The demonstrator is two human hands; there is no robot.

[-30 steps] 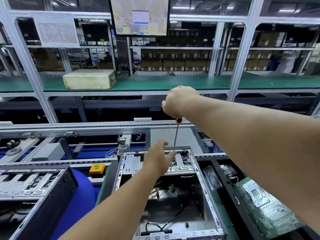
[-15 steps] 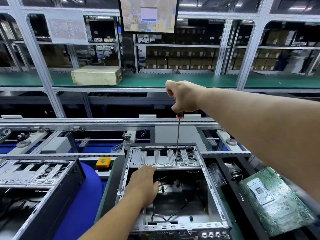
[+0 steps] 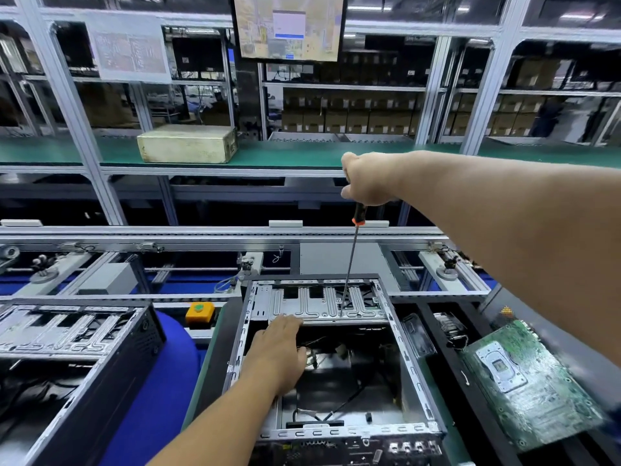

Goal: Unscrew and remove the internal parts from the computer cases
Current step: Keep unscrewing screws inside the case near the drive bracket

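My left hand (image 3: 280,351) has dropped flat onto the case (image 3: 408,361); right hand (image 3: 364,178) grips the screwdriver (image 3: 349,264), tip now on the bracket (image 3: 322,302), ready to unscrew.

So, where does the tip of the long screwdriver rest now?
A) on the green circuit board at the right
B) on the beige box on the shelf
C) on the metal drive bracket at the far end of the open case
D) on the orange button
C: the screwdriver, gripped by the right hand, meets the ribbed metal bracket of the open case.

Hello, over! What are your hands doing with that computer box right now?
Right hand grips screwdriver, tip on drive bracket. Left hand flat on open case. Nothing blocking.
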